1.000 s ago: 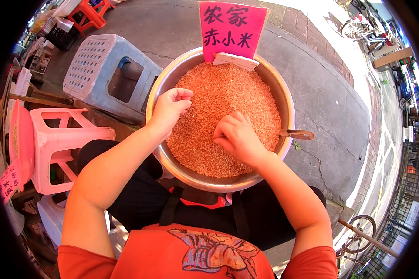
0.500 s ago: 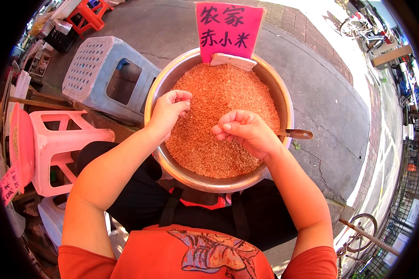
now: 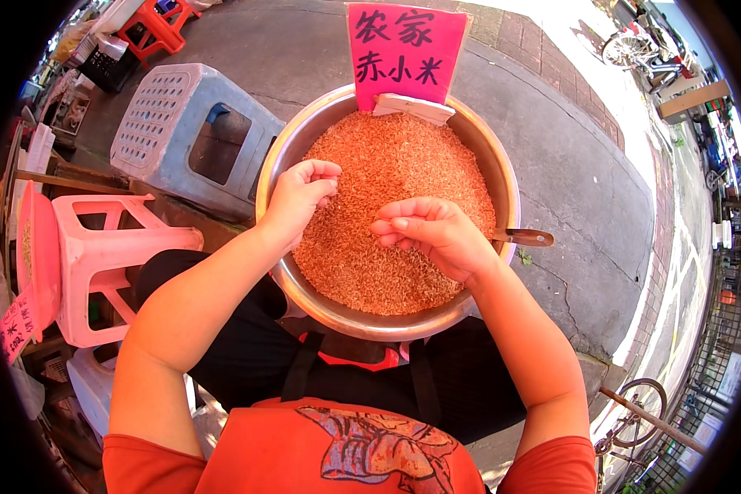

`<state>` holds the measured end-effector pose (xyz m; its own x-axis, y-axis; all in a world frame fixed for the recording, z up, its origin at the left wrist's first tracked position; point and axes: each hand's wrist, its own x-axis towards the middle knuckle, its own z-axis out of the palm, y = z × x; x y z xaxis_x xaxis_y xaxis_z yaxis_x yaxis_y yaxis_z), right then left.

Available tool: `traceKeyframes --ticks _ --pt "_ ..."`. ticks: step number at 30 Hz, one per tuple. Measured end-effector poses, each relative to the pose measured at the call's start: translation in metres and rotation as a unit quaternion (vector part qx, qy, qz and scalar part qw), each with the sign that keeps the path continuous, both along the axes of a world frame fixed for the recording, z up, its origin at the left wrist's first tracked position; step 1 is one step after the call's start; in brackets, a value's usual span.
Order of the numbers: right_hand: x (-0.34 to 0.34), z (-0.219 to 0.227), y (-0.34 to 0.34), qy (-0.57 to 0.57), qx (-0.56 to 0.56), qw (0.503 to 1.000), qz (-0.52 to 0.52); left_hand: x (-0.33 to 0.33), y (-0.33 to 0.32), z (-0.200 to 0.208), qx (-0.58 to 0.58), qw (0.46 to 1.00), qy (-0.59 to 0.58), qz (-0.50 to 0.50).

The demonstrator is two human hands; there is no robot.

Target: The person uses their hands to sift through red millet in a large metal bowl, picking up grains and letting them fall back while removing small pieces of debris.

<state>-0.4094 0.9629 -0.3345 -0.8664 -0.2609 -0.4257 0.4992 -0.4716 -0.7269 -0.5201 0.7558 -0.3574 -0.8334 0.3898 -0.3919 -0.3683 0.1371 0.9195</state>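
Observation:
A wide metal basin point(image 3: 354, 331) full of reddish-brown rice grains point(image 3: 387, 280) stands in front of my knees. Over the left part of the grain, my left hand point(image 3: 300, 198) is closed, thumb and fingertips pinched together. My right hand point(image 3: 428, 230) hovers over the middle of the grain, thumb pressed to curled fingers. Whatever the two pinches hold, if anything, is too small to make out. The brown handle point(image 3: 528, 237) of a tool sticks out over the basin's right rim; its other end is hidden. A bright pink sign point(image 3: 403, 53) stands at the far rim.
Left of the basin stand a grey-blue plastic stool point(image 3: 160, 123) and a pink stool point(image 3: 99, 255), with a pink bowl point(image 3: 39, 255) beside it. A red stool point(image 3: 152, 29) is farther off. Grey pavement point(image 3: 584, 198) stretches right, toward a bicycle point(image 3: 638, 412).
My right hand's fingertips have shifted very slightly to the left, with the fingers a little straighter. My left hand stays where it was.

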Motion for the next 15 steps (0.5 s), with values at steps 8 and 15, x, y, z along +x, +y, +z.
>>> traceKeyframes --ticks 8,15 --pt "0.002 0.010 -0.005 0.179 0.438 0.879 0.060 -0.001 -0.003 -0.002 -0.005 1.000 -0.004 -0.020" --pt "-0.002 0.002 0.015 0.369 0.602 0.708 -0.014 0.000 0.000 0.002 0.003 1.000 -0.002 -0.012"
